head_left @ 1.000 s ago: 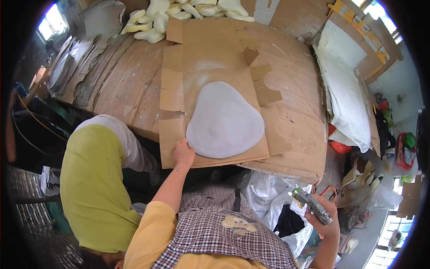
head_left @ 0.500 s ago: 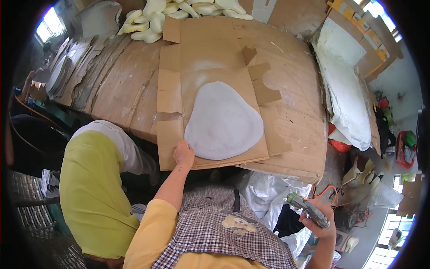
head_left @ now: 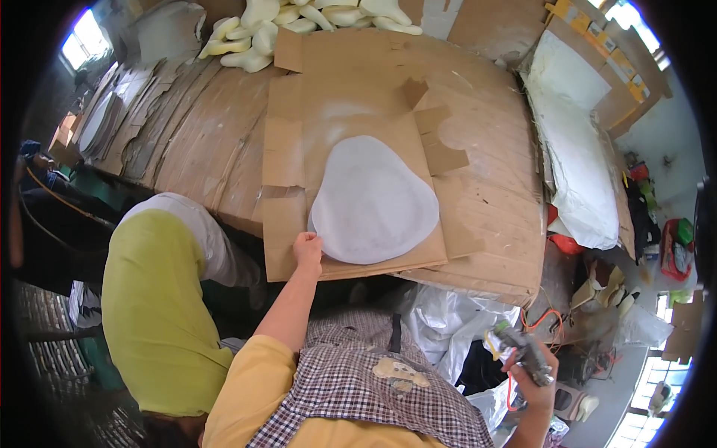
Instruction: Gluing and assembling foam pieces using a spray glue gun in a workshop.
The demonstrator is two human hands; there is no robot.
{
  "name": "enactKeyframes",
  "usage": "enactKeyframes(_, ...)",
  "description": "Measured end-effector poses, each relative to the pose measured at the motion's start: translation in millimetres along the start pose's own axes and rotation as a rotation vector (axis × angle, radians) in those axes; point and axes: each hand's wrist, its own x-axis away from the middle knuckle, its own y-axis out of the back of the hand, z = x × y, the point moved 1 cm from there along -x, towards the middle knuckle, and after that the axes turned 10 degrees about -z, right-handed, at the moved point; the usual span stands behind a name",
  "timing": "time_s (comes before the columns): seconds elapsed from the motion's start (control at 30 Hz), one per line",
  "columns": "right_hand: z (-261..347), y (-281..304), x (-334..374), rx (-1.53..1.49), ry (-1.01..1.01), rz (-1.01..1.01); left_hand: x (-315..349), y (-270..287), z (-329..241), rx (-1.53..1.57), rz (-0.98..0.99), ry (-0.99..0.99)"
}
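A large flat pad (head_left: 373, 198), pale grey with a rounded three-cornered outline, lies on a sheet of brown cardboard (head_left: 358, 82). The thumb and fingers of my left hand (head_left: 309, 252) are closed on the pad's near left edge, which looks slightly lifted there. Out to the right, away from the table, my right hand (head_left: 539, 373) is wrapped around a grey metal spray gun (head_left: 523, 355) with a green part at its front end. Motion smears the gun a little. Whitish patches mark the cardboard beyond the pad.
Cream foam pieces (head_left: 261, 33) are heaped at the far side of the cardboard-covered table (head_left: 493, 231). Close on my left, a person in a yellow-green top (head_left: 153, 313) bends over. An orange hose (head_left: 549, 317) hangs at the right. White sheeting (head_left: 571, 149) covers the far right side.
The pad's near left edge has risen slightly in my left hand. My right hand has turned the spray gun, which now tilts more steeply. The person at the left has shifted a little.
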Motion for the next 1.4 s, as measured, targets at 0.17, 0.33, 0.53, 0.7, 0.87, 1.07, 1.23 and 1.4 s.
enactKeyframes(0.17, -7.8, 12.0, 2.4, 0.007, -0.014, 0.046, 35.3, -15.4, -33.9, 0.231, -0.049, 0.12)
enactKeyframes(0.33, -9.9, -28.7, -20.7, -0.115, 0.108, -0.025, 25.5, -12.2, -27.9, 0.136, 0.075, 0.066)
enactKeyframes(0.53, -8.0, -16.8, -24.4, -0.011, 0.116, -0.189, 40.6, -24.9, -43.1, 0.125, 0.206, 0.066)
enactKeyframes(0.7, -9.5, -21.0, -17.4, -0.022, 0.041, -0.01, 62.7, -27.3, -78.5, 0.39, 0.383, -0.029)
enactKeyframes(0.87, -0.7, -19.6, -13.7, -0.009, 0.078, -0.08, 99.1, -28.4, -149.0, 0.738, 0.53, -0.184)
enactKeyframes(1.07, -0.2, -3.1, -0.5, 0.084, -0.029, 0.09, 106.0, 63.6, -217.1, 0.98, 0.426, -0.314)
enactKeyframes(1.23, 4.5, -6.3, 7.6, 0.017, 0.058, -0.027, 103.1, 146.4, -237.1, 1.036, 0.273, -0.453)
enactKeyframes(1.4, 10.1, 9.0, 12.2, 0.164, 0.048, 0.047, 113.4, 189.7, -234.5, 1.025, 0.123, -0.552)
